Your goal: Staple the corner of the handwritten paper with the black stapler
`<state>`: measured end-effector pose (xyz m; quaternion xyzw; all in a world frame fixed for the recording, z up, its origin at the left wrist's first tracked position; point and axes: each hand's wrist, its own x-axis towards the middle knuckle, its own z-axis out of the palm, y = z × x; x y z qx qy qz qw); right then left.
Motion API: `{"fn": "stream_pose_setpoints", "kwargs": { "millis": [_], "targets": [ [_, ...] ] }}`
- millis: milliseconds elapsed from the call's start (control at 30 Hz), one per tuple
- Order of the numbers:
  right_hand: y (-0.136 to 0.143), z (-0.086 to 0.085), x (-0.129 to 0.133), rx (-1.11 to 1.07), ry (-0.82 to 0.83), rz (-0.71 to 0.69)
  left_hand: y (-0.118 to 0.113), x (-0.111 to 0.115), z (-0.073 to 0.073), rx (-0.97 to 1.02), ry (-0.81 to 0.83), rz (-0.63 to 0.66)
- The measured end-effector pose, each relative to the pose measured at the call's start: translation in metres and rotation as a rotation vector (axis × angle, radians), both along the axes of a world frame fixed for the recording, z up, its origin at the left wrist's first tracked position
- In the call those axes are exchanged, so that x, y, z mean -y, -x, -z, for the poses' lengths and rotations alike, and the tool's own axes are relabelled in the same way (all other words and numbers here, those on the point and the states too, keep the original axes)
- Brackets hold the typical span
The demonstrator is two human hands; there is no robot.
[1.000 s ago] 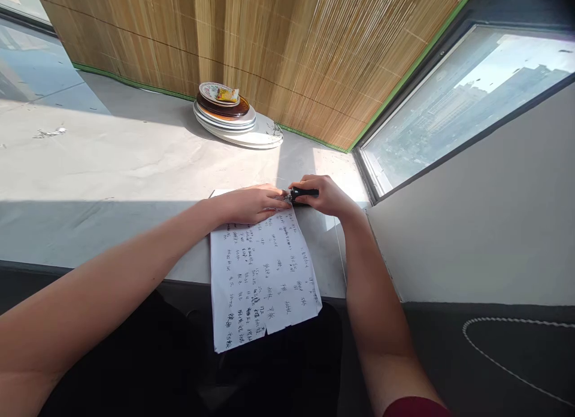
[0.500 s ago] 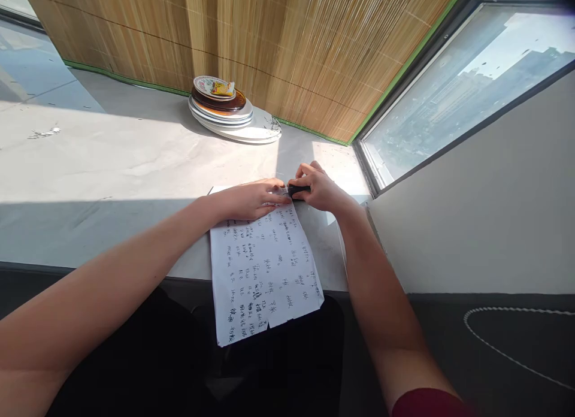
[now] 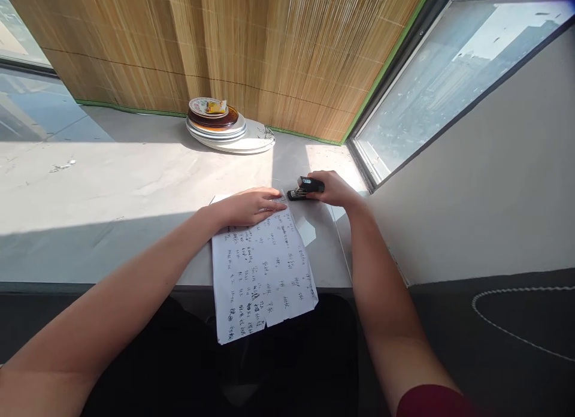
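Note:
A white sheet of paper covered in handwriting lies at the front of the grey stone ledge, its near part hanging past the edge. My left hand rests on its far end, fingers stretched out and pressing it down. By those fingertips a small clear, shiny strip shows at the paper's far right corner; what it is I cannot tell. Just right of that corner, apart from the paper, a black stapler is gripped in my right hand. Its jaws gape toward the paper.
Stacked plates with a small yellow packet on top stand at the back, before a bamboo blind. Small scraps lie at left. A window and white wall bound the right side.
The stapler was at the paper's edge by my left fingers; my right hand has drawn it back to the right, off the paper. My left hand stays on the sheet. The view has shifted slightly.

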<state>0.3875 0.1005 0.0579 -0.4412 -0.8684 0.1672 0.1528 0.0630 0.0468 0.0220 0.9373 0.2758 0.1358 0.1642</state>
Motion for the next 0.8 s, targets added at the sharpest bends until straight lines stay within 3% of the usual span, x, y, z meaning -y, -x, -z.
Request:
{"fn": "stream_pose_setpoints", "kwargs": {
  "millis": [133,433,600,700,800],
  "targets": [
    [-0.004,0.002,0.0,-0.049,0.011,0.113,0.001,0.001,-0.002,-0.052,-0.008,-0.005],
    [0.025,0.015,0.0,-0.23,0.018,0.262,-0.004,0.002,-0.008,-0.09,-0.023,-0.015],
    [0.039,-0.009,0.017,-0.396,0.026,0.556,-0.006,0.0,-0.008,-0.019,-0.019,-0.036],
    [0.064,-0.028,0.052,-0.453,0.053,0.662,-0.002,-0.008,-0.009,0.246,-0.037,-0.182],
    [0.106,-0.025,0.096,-0.402,0.054,0.533,0.004,-0.014,-0.011,0.577,-0.124,-0.467]
  ]
}}
